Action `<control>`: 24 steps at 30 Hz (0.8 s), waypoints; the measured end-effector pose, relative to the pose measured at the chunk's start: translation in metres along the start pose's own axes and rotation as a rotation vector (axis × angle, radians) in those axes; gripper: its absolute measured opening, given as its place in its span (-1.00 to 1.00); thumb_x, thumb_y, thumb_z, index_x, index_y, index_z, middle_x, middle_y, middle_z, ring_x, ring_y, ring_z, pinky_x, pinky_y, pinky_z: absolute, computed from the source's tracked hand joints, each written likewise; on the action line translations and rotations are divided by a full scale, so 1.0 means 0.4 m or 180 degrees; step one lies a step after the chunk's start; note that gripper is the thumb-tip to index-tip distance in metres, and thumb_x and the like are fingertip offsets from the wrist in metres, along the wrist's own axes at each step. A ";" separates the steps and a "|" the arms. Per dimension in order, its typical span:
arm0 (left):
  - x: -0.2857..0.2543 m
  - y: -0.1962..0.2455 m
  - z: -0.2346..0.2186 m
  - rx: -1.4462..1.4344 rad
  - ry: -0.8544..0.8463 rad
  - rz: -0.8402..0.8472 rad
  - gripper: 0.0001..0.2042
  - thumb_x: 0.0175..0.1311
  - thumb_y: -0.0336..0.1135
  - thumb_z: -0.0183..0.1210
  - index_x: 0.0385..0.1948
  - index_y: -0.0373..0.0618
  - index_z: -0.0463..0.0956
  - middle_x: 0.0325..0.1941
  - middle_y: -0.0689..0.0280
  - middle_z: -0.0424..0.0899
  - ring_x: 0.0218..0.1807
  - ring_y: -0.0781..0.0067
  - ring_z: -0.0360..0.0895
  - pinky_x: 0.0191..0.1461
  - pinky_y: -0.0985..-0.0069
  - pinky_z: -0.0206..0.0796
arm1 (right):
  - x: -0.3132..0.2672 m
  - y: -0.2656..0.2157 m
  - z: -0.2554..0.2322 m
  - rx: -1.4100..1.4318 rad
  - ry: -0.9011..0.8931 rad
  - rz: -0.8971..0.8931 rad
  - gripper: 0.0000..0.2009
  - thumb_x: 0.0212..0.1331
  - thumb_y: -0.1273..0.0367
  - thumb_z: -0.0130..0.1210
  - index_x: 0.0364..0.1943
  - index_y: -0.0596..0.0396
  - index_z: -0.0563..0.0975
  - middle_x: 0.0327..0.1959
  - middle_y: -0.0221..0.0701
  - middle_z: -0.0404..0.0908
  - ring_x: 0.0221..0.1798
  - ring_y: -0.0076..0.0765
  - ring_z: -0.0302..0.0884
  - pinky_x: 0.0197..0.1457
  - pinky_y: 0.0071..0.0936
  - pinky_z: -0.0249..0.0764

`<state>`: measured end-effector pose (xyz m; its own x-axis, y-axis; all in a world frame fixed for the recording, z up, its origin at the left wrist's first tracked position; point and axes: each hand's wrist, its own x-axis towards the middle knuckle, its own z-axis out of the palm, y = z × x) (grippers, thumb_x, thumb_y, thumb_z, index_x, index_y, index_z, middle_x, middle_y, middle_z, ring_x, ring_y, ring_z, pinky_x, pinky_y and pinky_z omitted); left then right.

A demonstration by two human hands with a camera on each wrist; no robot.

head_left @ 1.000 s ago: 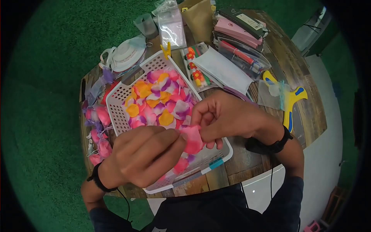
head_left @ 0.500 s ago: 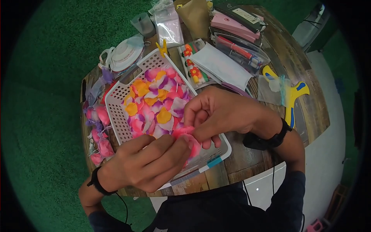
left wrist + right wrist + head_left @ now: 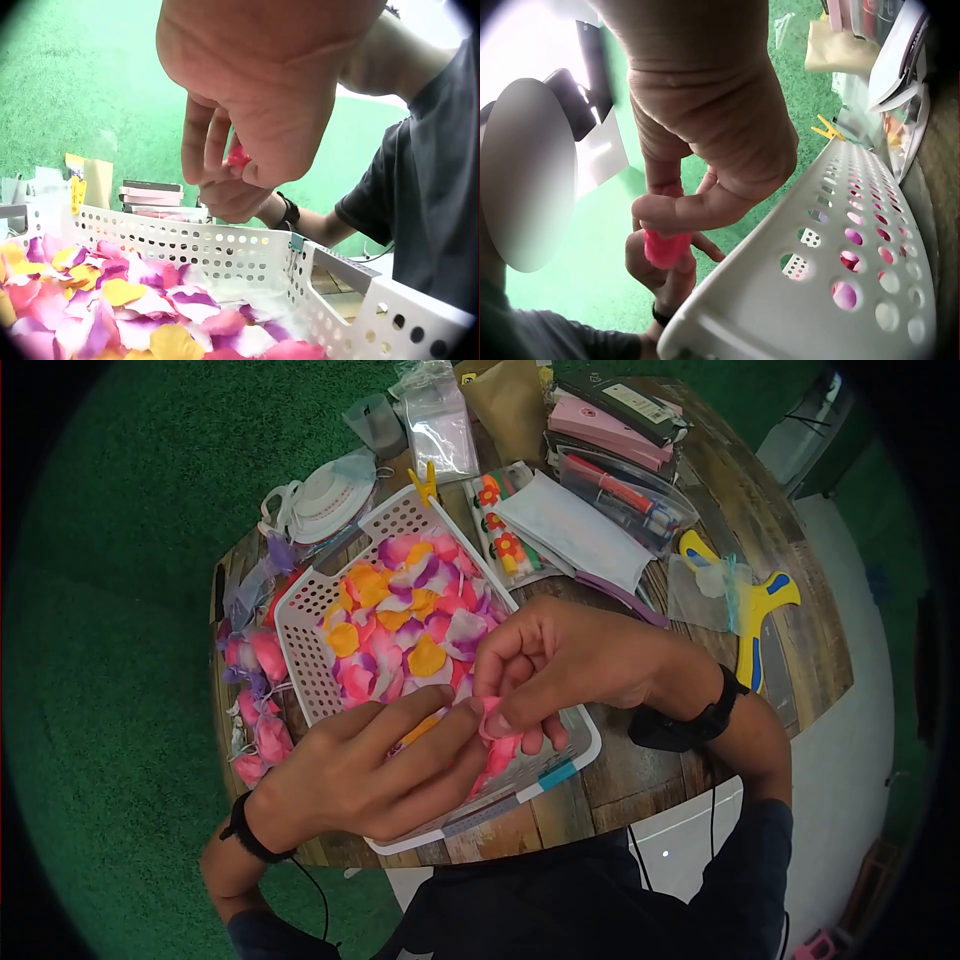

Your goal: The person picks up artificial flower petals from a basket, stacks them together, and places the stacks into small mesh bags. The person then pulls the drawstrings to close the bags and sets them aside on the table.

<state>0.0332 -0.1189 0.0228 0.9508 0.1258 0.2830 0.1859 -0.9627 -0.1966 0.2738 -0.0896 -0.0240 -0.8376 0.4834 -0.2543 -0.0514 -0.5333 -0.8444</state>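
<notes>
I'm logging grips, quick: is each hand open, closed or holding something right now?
Left hand: closed, fingertips pinching the pink petal.
Right hand: closed, thumb and finger pinching the same pink petal.

Dim from above, washed out from the wrists.
The head view bends the edge of the surface (image 3: 640, 785) into a curve inside black corners, with glare on the clear plastic packets (image 3: 442, 440); the left wrist view pales the green wall (image 3: 90, 90) and whites out at upper right; the right wrist view burns white at upper left, the right hand (image 3: 712, 150) shaded.
</notes>
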 end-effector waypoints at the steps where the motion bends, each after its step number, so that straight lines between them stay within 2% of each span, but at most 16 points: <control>1: 0.001 0.002 0.000 0.0008 0.0006 0.0000 -0.79 0.00 -0.38 0.27 -0.26 -0.08 0.63 -0.06 0.26 0.57 -0.15 0.31 0.60 -0.43 0.64 0.40 | 0.000 0.001 0.000 -0.0010 0.0001 -0.0001 -0.88 0.14 0.51 0.24 -0.27 0.23 0.56 -0.47 -0.40 0.67 -0.46 -0.58 0.66 -0.50 -0.70 0.52; 3: 0.003 0.009 0.000 -0.0073 0.0079 -0.0214 -0.78 -0.14 -0.44 0.31 -0.36 -0.08 0.60 -0.10 0.15 0.62 -0.19 0.20 0.65 -0.31 0.52 0.56 | 0.001 0.006 -0.001 0.0052 -0.0035 -0.0008 -0.84 0.18 0.44 0.25 -0.24 0.22 0.56 -0.40 -0.38 0.67 -0.44 -0.55 0.67 -0.49 -0.69 0.53; 6: -0.004 0.001 0.004 0.0026 0.0178 -0.0113 -0.77 -0.16 -0.44 0.29 -0.37 -0.09 0.60 -0.12 0.15 0.62 -0.22 0.21 0.65 -0.36 0.52 0.54 | -0.002 -0.001 0.004 0.0335 -0.0046 0.0041 -0.82 0.21 0.38 0.23 -0.21 0.22 0.55 -0.34 -0.36 0.66 -0.39 -0.53 0.68 -0.46 -0.66 0.55; 7: -0.006 0.000 -0.001 0.0033 0.0174 -0.0115 -0.77 -0.16 -0.44 0.29 -0.37 -0.09 0.60 -0.12 0.15 0.62 -0.22 0.21 0.65 -0.36 0.52 0.54 | -0.002 -0.003 0.009 0.0331 -0.0052 0.0038 -0.82 0.21 0.38 0.23 -0.21 0.22 0.55 -0.34 -0.36 0.66 -0.39 -0.53 0.68 -0.46 -0.66 0.55; 9: -0.008 -0.002 -0.012 0.0142 0.0039 0.0048 -0.83 0.01 -0.38 0.29 -0.32 -0.11 0.62 -0.09 0.22 0.59 -0.21 0.31 0.60 -0.43 0.62 0.43 | -0.005 -0.006 0.021 0.0219 0.0050 -0.0079 -0.72 0.22 0.21 0.26 -0.27 0.17 0.57 -0.42 -0.40 0.67 -0.42 -0.56 0.66 -0.42 -0.67 0.52; 12: -0.009 0.001 -0.010 0.0108 0.0213 0.0086 -0.84 -0.02 -0.40 0.29 -0.35 -0.14 0.63 -0.11 0.21 0.60 -0.20 0.31 0.61 -0.43 0.61 0.44 | -0.010 -0.010 0.035 0.0031 -0.0003 -0.0194 -0.71 0.22 0.19 0.26 -0.27 0.16 0.57 -0.42 -0.40 0.67 -0.41 -0.58 0.65 -0.40 -0.68 0.52; 19: -0.014 -0.008 -0.003 0.0043 0.0395 0.0302 -0.82 -0.06 -0.45 0.26 -0.35 -0.21 0.65 -0.11 0.20 0.59 -0.21 0.30 0.62 -0.43 0.62 0.44 | -0.003 0.001 0.033 0.0107 0.0083 -0.0257 -0.75 0.24 0.24 0.25 -0.26 0.17 0.56 -0.39 -0.40 0.67 -0.40 -0.58 0.65 -0.39 -0.66 0.53; 22: -0.019 -0.007 0.000 0.0138 0.0480 0.0260 -0.78 -0.09 -0.49 0.25 -0.33 -0.25 0.65 -0.12 0.19 0.58 -0.22 0.30 0.62 -0.40 0.61 0.47 | -0.004 0.002 0.028 0.0214 0.0106 -0.0266 -0.80 0.26 0.32 0.20 -0.23 0.19 0.55 -0.35 -0.38 0.67 -0.40 -0.56 0.66 -0.37 -0.64 0.55; 24: -0.022 -0.002 -0.006 -0.0054 0.0468 0.0032 -0.72 -0.12 -0.55 0.33 -0.27 -0.27 0.66 -0.05 0.14 0.54 -0.24 0.26 0.66 -0.32 0.55 0.53 | 0.000 0.014 0.021 0.0101 0.0075 -0.0436 -0.85 0.26 0.40 0.15 -0.20 0.21 0.54 -0.33 -0.35 0.68 -0.39 -0.55 0.66 -0.35 -0.62 0.58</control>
<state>0.0240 -0.1196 0.0228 0.9058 0.0809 0.4159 0.1712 -0.9678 -0.1847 0.2690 -0.0985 -0.0249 -0.8087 0.5691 -0.1489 -0.1818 -0.4826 -0.8567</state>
